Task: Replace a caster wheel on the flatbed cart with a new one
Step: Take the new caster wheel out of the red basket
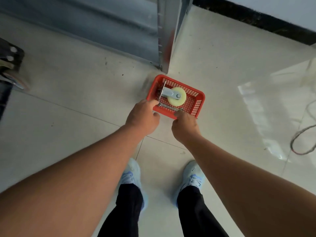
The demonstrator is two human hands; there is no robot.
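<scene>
My forearms fill the near frame, reaching past my shoes (131,175) to a red basket (199,104) on the floor, its far corner almost against the foot of a metal rack post (168,40); bare tile lies open to left and right, with a cable (301,139) looped well off to the right. My left hand (142,116) and right hand (185,125) each curl round one end of a wrench (169,106) lying along the basket's near rim. The caster (172,94) lies on its side inside, plate left, wheel right, long axis parallel to the wrench.
</scene>
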